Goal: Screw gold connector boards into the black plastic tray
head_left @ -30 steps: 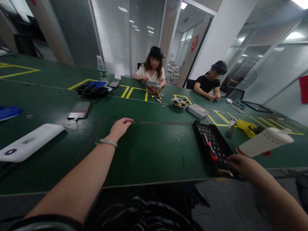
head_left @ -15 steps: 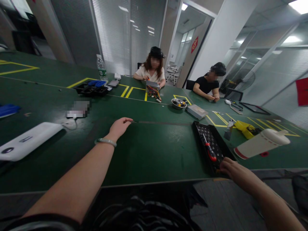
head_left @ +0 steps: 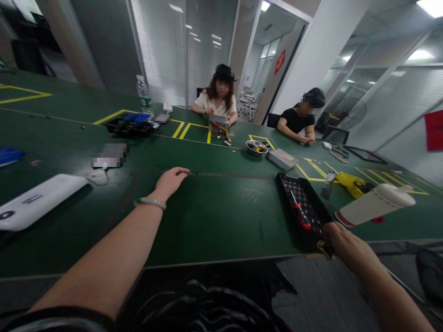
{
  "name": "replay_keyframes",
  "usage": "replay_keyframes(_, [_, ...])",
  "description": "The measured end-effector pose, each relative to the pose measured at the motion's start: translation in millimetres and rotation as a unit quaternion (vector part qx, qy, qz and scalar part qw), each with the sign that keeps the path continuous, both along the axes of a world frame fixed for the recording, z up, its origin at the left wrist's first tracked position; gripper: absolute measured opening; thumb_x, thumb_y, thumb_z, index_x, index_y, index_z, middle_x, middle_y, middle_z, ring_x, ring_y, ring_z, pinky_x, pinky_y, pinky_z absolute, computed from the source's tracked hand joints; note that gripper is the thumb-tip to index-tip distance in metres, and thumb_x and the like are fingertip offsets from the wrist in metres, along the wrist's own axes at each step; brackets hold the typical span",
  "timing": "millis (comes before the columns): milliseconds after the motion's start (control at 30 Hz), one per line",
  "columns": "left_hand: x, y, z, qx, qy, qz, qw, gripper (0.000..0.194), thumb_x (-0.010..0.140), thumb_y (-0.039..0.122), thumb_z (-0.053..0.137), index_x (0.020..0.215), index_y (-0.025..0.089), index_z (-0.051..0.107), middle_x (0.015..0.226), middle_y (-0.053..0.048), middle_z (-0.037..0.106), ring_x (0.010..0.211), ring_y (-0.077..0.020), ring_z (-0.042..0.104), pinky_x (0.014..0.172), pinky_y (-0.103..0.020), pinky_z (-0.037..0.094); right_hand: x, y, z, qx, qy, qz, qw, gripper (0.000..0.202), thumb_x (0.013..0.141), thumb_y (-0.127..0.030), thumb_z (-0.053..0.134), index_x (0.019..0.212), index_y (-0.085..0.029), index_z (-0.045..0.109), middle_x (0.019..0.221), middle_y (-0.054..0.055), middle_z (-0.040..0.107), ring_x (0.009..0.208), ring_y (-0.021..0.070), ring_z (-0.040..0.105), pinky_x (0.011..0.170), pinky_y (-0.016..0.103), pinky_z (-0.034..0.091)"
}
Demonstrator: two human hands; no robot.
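Had right hand [head_left: 346, 240] at near-right corner of black tray [head_left: 317, 198], fingers curled in and partly hidden. Couldn't tell grip: tray edge, gold-coloured item [head_left: 324, 248] just beside at the near end, or neither. Couldn't identify that item either; too blurred. Had left hand [head_left: 170, 182] well apart, out on green table [head_left: 221, 216], thumb and forefinger narrow, tips almost together at left end of thin dark strip [head_left: 238, 175]. Couldn't tell about anything pinched there; too small. Found tray right of centre, close to the table's near edge, with red-and-black screwdriver [head_left: 303, 218] lying lengthwise inside, untouched. Saw white tumbler [head_left: 375, 206] just past right hand, plus metal bowl [head_left: 256, 153] and grey box [head_left: 282, 159] beyond the tray. Read current step as handling at tray's near end, right hand only. Judged next move to call for a sure finger hold there, clear of tumbler, without jogging screwdriver.
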State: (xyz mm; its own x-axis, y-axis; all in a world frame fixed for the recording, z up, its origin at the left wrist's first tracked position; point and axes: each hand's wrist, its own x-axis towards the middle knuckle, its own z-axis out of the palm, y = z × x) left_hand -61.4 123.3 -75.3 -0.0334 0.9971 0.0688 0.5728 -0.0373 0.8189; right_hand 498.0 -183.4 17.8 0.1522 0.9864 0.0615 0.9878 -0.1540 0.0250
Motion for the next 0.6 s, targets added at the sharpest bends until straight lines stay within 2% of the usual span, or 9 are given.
replay_keyframes(67, [-0.3, -0.3, 0.3, -0.001, -0.001, 0.003, 1.000, 0.029, 0.092, 0.038, 0.063, 0.116, 0.030, 0.077, 0.113, -0.004, 0.077, 0.091, -0.0204, 0.069, 0.081, -0.031, 0.053, -3.7, 8.9, -8.0, 0.026, -0.005, -0.027, 0.999, 0.021, 0.094, -0.025, 0.042, 0.098, -0.021, 0.062, 0.103, 0.008, 0.065, 0.078, 0.0208, 0.067, 0.070, 0.033, 0.046])
replay_keyframes(200, [-0.9, -1.5, 2.2, -0.008, 0.000, 0.004, 1.000, 0.030, 0.090, 0.038, 0.065, 0.116, 0.030, 0.077, 0.112, -0.003, 0.077, 0.091, -0.0214, 0.069, 0.079, -0.031, 0.052, -15.3, 21.1, -28.7, 0.103, 0.002, -0.102, 0.989, 0.030, 0.102, -0.037, 0.038, 0.105, -0.021, 0.064, 0.112, 0.011, 0.068, 0.089, 0.0224, 0.068, 0.075, 0.033, 0.047])
replay_keyframes(300, [-0.7, -1.3, 3.1, -0.013, 0.004, 0.010, 1.000, 0.031, 0.089, 0.038, 0.065, 0.117, 0.029, 0.077, 0.106, -0.003, 0.077, 0.089, -0.0225, 0.069, 0.078, -0.032, 0.052, -19.7, 15.9, -35.7, 0.171, 0.017, -0.145, 0.974, 0.033, 0.102, -0.042, 0.040, 0.110, -0.021, 0.065, 0.115, 0.011, 0.069, 0.100, 0.0254, 0.066, 0.083, 0.035, 0.048])
replay_keyframes(400, [-0.1, -0.4, 3.3, -0.017, 0.008, 0.014, 1.000, 0.031, 0.089, 0.038, 0.065, 0.116, 0.029, 0.077, 0.102, -0.002, 0.077, 0.086, -0.0227, 0.069, 0.077, -0.031, 0.053, -20.7, -0.1, -34.4, 0.247, 0.026, -0.182, 0.951, 0.043, 0.104, -0.044, 0.034, 0.117, -0.017, 0.064, 0.118, 0.016, 0.067, 0.108, 0.0299, 0.063, 0.090, 0.040, 0.047])
replay_keyframes(467, [0.0, -0.2, 3.3, -0.019, 0.011, 0.015, 1.000, 0.031, 0.088, 0.039, 0.065, 0.115, 0.030, 0.076, 0.101, -0.002, 0.077, 0.085, -0.0225, 0.069, 0.077, -0.032, 0.053, -22.0, -11.9, -32.1, 0.269, 0.039, -0.178, 0.946, 0.044, 0.104, -0.044, 0.035, 0.117, -0.017, 0.066, 0.115, 0.016, 0.068, 0.107, 0.0299, 0.063, 0.091, 0.040, 0.046])
replay_keyframes(600, [-0.5, -0.3, 3.3, -0.018, 0.015, 0.014, 1.000, 0.031, 0.088, 0.039, 0.065, 0.115, 0.029, 0.077, 0.103, -0.002, 0.076, 0.085, -0.0222, 0.069, 0.075, -0.031, 0.053, -28.9, -25.3, -29.7, 0.255, 0.068, -0.117, 0.957, 0.038, 0.102, -0.046, 0.044, 0.107, -0.020, 0.072, 0.108, 0.012, 0.071, 0.102, 0.0272, 0.065, 0.092, 0.038, 0.047])
